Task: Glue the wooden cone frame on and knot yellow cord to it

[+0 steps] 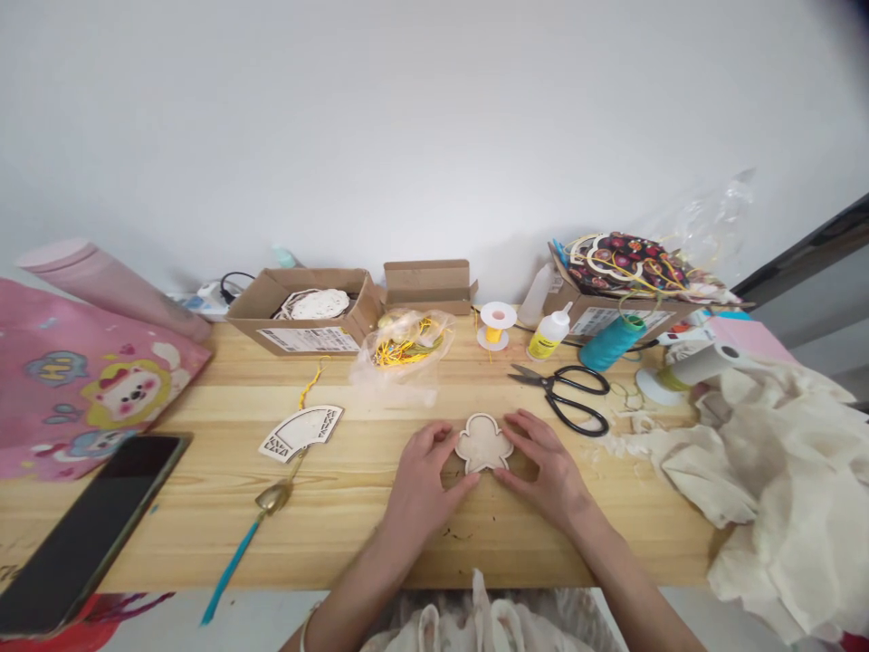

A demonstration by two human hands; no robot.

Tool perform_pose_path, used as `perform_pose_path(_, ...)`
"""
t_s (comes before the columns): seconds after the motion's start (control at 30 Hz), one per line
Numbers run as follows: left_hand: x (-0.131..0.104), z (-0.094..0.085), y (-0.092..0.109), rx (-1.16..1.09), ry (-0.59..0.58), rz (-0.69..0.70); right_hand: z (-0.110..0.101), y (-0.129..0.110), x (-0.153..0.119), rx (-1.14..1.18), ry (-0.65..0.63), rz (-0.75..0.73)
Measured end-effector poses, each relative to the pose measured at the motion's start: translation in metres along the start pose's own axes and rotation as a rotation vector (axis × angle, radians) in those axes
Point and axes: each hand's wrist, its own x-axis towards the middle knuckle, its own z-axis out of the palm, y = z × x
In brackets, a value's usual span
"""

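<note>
A small flat wooden cut-out with a lobed, flower-like outline (483, 442) lies on the wooden table (204, 534), near its front middle. My left hand (424, 480) touches its left edge with fingertips and thumb. My right hand (547, 466) presses its right edge the same way. Both hands rest on the table around the piece. A fan-shaped wooden cut-out (301, 432) lies to the left, apart from my hands.
Black scissors (563, 396), a glue bottle (549, 332), a yellow thread spool (496, 326) and a teal spool (612, 341) lie behind. Cardboard boxes (299, 312) line the back. A phone (88, 530) lies front left, cream cloth (780, 489) at right, a teal-handled tool (244, 548) near the front edge.
</note>
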Motion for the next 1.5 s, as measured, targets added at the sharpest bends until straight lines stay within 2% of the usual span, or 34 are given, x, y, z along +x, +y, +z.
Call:
perform_pose_path(0.27,0.002,0.0,0.001,0.075,0.012,0.06,-0.003,0.0,0.004,-0.072,-0.033,-0.022)
perform_pose_path(0.5,0.0,-0.001,0.002,0.072,0.018,0.024,-0.005,0.002,0.003,0.0,-0.042,0.015)
perform_pose_path(0.87,-0.001,-0.003,0.003,0.042,-0.007,0.002,0.002,-0.004,0.005,0.065,0.087,0.121)
perform_pose_path(0.97,-0.003,-0.002,0.002,0.003,-0.012,-0.008,0.003,-0.009,0.004,0.218,0.102,0.221)
perform_pose_path(1.13,-0.002,-0.005,0.003,-0.149,-0.035,-0.125,0.004,-0.024,0.006,0.688,0.111,0.532)
perform_pose_path(1.2,0.0,-0.009,0.006,-0.235,-0.066,-0.182,0.004,-0.028,0.009,0.813,0.131,0.568)
perform_pose_path(1.3,0.006,-0.017,0.012,-0.326,-0.132,-0.193,0.002,-0.031,0.015,0.854,0.105,0.508)
perform_pose_path(1.5,0.026,-0.035,0.012,-0.239,-0.158,0.005,-0.009,-0.03,0.041,0.718,-0.023,0.216)
